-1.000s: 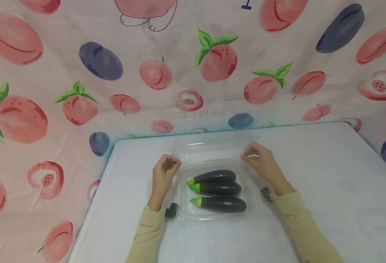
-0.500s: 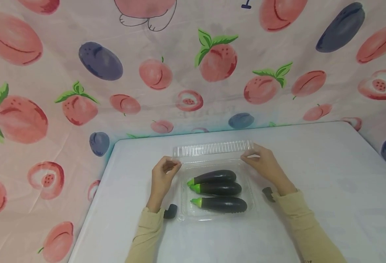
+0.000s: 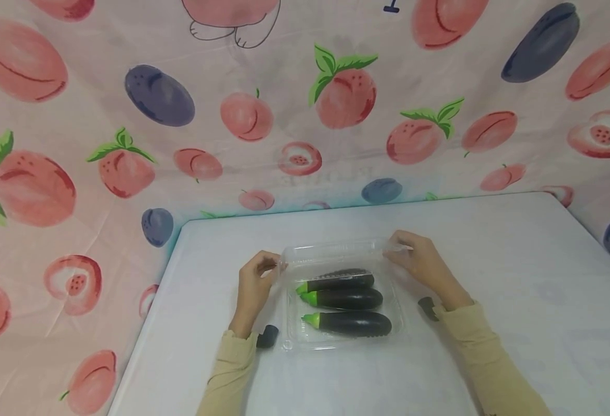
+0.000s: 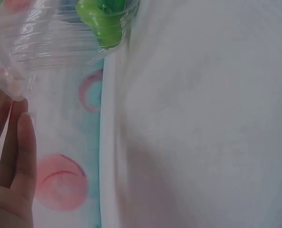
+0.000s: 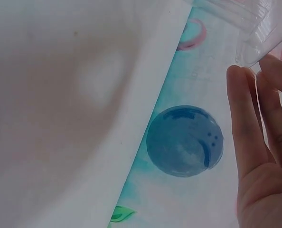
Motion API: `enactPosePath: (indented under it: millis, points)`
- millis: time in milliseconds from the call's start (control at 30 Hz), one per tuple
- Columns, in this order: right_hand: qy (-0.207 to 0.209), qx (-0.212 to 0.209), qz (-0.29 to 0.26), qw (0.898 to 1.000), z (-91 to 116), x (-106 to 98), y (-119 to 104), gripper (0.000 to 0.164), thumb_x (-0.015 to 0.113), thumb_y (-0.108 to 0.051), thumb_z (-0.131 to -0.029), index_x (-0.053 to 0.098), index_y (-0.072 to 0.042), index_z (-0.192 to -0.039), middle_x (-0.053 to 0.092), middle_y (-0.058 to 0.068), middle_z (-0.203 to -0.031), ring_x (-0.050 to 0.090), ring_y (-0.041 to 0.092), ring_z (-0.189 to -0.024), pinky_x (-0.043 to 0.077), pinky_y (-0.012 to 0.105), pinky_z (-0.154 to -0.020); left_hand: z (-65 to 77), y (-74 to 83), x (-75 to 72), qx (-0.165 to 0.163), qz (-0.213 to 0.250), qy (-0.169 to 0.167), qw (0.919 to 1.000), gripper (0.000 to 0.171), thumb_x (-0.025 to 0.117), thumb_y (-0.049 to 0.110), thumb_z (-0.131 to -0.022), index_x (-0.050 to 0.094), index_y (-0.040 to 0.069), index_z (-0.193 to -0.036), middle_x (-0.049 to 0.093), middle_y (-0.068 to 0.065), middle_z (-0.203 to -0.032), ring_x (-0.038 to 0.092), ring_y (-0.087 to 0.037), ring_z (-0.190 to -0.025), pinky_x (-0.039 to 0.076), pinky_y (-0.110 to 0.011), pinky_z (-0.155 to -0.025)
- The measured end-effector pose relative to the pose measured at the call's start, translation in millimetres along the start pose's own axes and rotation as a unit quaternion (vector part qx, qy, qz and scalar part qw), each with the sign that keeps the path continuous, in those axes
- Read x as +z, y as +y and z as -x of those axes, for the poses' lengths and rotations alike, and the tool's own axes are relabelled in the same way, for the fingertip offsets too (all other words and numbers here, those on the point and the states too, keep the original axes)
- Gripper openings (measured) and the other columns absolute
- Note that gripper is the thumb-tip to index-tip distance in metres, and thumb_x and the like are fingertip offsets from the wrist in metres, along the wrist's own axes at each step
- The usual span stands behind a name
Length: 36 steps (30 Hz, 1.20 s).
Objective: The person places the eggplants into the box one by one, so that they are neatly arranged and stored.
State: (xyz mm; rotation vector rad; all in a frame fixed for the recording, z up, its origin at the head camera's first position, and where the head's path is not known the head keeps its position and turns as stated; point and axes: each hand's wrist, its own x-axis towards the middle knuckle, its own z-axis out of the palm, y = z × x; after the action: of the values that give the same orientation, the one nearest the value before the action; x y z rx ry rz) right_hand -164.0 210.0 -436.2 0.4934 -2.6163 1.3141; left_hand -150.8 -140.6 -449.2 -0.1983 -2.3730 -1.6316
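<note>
A clear plastic clamshell box (image 3: 326, 347) lies on the table with three eggplants in it. The front eggplant (image 3: 354, 325) lies slightly apart from the middle eggplant (image 3: 352, 299) and the back eggplant (image 3: 341, 281); their green stems point left. Above the back edge, the box's hinged lid (image 3: 331, 251) stands raised, its edge overlapping the back eggplant from this angle. My left hand (image 3: 255, 283) pinches the lid's left corner, also visible in the left wrist view. At the right corner, my right hand (image 3: 424, 263) holds the lid between thumb and fingers.
The white table (image 3: 518, 277) reaches back to a hanging cloth (image 3: 263, 69) printed with peaches. A dark block-like piece (image 3: 267, 337) sits by the left wrist, and a similar dark piece (image 3: 428, 309) by the right wrist.
The lid has swung up from lying back behind the box and now tilts forward over its rear part. Both hands stay at its corners. The eggplants have stayed in place.
</note>
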Motion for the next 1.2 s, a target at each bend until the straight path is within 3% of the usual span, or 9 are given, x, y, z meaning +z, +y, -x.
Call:
enactPosePath:
  millis: [100,300,500,833,933,1167,1200]
  points:
    - [-0.009,-0.014,-0.013,1.000,0.4,-1.5,-0.3,0.013,0.070,0.003,-0.088,0.062,-0.007,-0.088,0.065,0.007,-0.088,0.058,0.013,-0.092,0.058,0.048,-0.089,-2.6,-11.9,-0.4,0.003,0.003,-0.007,1.0000,0.008,0.071,-0.003,-0.087,0.067,0.002,-0.092,0.072,-0.012,-0.104,0.068,-0.026,-0.103,0.055,-0.032,-0.096]
    - [-0.023,-0.013,-0.037,0.999,1.6,-3.6,0.0,0.010,0.068,0.006,-0.088,0.067,-0.003,-0.092,0.068,0.009,-0.094,0.063,0.015,-0.097,0.058,0.044,-0.091,-1.6,-14.0,-3.5,0.029,0.002,-0.019,0.9994,0.011,0.070,-0.005,-0.087,0.067,0.005,-0.091,0.073,-0.008,-0.106,0.068,-0.022,-0.104,0.055,-0.025,-0.095]
    - [-0.038,-0.027,-0.028,0.999,2.6,-6.4,2.8,0.015,0.067,0.012,-0.086,0.066,-0.002,-0.091,0.069,0.011,-0.099,0.064,0.018,-0.099,0.059,0.040,-0.089,-0.3,-16.8,-6.9,0.043,0.005,-0.033,0.9985,0.010,0.067,-0.004,-0.089,0.069,0.006,-0.092,0.073,-0.008,-0.106,0.068,-0.021,-0.105,0.056,-0.027,-0.094]
    - [-0.074,-0.015,-0.014,0.997,7.1,-12.1,1.2,0.016,0.058,0.008,-0.093,0.066,-0.006,-0.094,0.070,0.015,-0.109,0.064,0.022,-0.108,0.057,0.048,-0.092,4.3,-17.4,-11.8,-0.008,0.041,-0.059,0.9974,0.013,0.060,0.000,-0.095,0.070,0.005,-0.102,0.071,-0.008,-0.113,0.065,-0.020,-0.110,0.052,-0.038,-0.101]
    - [-0.085,-0.012,-0.013,0.996,8.7,-13.5,1.6,0.013,0.058,0.005,-0.094,0.066,-0.005,-0.097,0.070,0.013,-0.111,0.063,0.026,-0.111,0.057,0.048,-0.093,6.1,-14.4,-13.5,-0.022,0.038,-0.077,0.9961,0.015,0.060,0.004,-0.097,0.068,0.002,-0.110,0.069,-0.011,-0.119,0.063,-0.025,-0.114,0.049,-0.041,-0.106]
    - [-0.112,0.002,0.006,0.994,12.7,-17.3,-0.5,0.010,0.056,-0.001,-0.099,0.064,-0.005,-0.104,0.068,0.012,-0.118,0.059,0.031,-0.117,0.055,0.051,-0.095,16.3,20.7,-23.0,-0.012,0.026,-0.116,0.9928,0.025,0.057,0.010,-0.100,0.062,-0.002,-0.122,0.065,-0.015,-0.126,0.061,-0.030,-0.119,0.046,-0.046,-0.108]
    - [-0.115,0.005,0.006,0.993,13.4,-17.5,-2.2,0.011,0.056,-0.002,-0.099,0.064,-0.005,-0.105,0.068,0.012,-0.119,0.059,0.032,-0.119,0.054,0.052,-0.096,16.3,15.5,-22.6,-0.012,0.028,-0.117,0.9926,0.025,0.058,0.012,-0.100,0.062,0.001,-0.122,0.065,-0.013,-0.126,0.060,-0.029,-0.119,0.046,-0.046,-0.108]
